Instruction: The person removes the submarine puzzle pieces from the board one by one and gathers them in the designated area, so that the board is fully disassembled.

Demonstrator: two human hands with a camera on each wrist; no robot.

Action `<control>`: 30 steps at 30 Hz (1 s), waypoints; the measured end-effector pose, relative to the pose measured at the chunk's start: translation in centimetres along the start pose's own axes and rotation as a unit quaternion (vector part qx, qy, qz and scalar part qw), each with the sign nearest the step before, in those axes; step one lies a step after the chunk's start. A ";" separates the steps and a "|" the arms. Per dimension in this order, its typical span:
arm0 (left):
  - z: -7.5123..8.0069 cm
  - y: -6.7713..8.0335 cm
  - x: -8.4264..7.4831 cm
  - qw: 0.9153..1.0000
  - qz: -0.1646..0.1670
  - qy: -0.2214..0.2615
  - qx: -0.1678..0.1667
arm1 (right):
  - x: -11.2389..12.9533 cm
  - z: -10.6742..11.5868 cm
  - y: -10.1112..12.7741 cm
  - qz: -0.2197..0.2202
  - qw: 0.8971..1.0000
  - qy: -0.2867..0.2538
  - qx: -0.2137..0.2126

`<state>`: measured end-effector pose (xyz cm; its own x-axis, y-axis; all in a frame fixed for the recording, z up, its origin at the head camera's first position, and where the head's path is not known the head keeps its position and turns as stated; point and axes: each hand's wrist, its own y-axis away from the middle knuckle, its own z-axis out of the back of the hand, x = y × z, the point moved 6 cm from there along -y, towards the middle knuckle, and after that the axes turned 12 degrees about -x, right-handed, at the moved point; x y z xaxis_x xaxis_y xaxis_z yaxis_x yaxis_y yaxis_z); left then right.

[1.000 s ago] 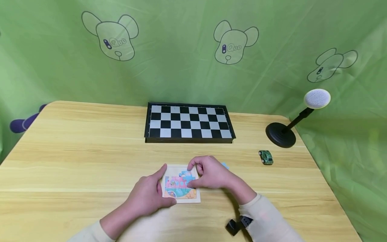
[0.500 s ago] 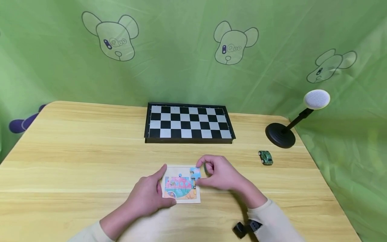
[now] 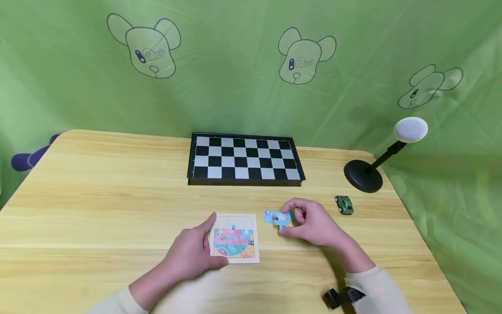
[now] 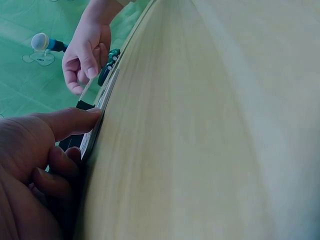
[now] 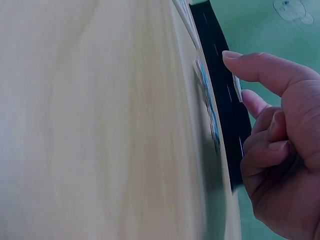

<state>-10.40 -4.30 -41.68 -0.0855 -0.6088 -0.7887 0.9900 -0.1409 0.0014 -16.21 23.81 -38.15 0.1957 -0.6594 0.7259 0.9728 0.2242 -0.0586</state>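
A small square jigsaw puzzle point(image 3: 235, 220) in a pale frame lies on the table, its lower part filled with pink, teal and orange pieces. The upper part shows bare backing, with one blue knob jutting up. My left hand point(image 3: 189, 253) grips the frame's left side between thumb and fingers; the left wrist view shows the other fingers curled beneath. To the right, my right hand point(image 3: 313, 222) pinches a blue puzzle piece point(image 3: 283, 219) by its edges. In the right wrist view that piece point(image 5: 238, 89) appears edge-on, above the tabletop. Loose blue pieces point(image 3: 268, 215) lie under and beside it, partly hidden.
A black-and-white chessboard point(image 3: 245, 159) lies at the back of the table. Right of my right hand stand a green toy car point(image 3: 344, 205) and a microphone point(image 3: 411, 130) on a round black base. A green curtain point(image 3: 235, 96) hangs behind the table.
My right hand has lifted a blue piece from the puzzle's upper right and carried it rightward over the loose pieces. The left hand has stayed on the frame.
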 end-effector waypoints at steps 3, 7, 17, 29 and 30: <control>0.0 0.0 0.0 1.000 0.002 0.002 0.001 | -0.8 0.8 0.2 -0.004 1.000 0.009 -0.009; 0.0 0.0 0.1 1.000 0.001 -0.002 0.000 | -2.0 1.7 0.4 -0.007 1.000 0.012 -0.017; 0.0 0.0 0.1 1.000 -0.002 -0.003 -0.001 | -4.6 3.1 0.2 -0.008 0.999 0.033 -0.015; -0.1 0.0 0.1 1.000 -0.009 -0.007 -0.002 | -6.4 3.8 0.1 -0.022 0.999 0.034 -0.007; -0.1 0.0 0.1 1.000 -0.009 -0.007 -0.002 | -6.5 3.8 0.1 -0.023 0.999 0.033 -0.005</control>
<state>-10.40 -4.34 -41.82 -0.1042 -0.6167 -0.7803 0.9889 -0.1480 -0.0151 -17.81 30.85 -40.28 0.1573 -0.7147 0.6815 0.9823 0.1844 -0.0333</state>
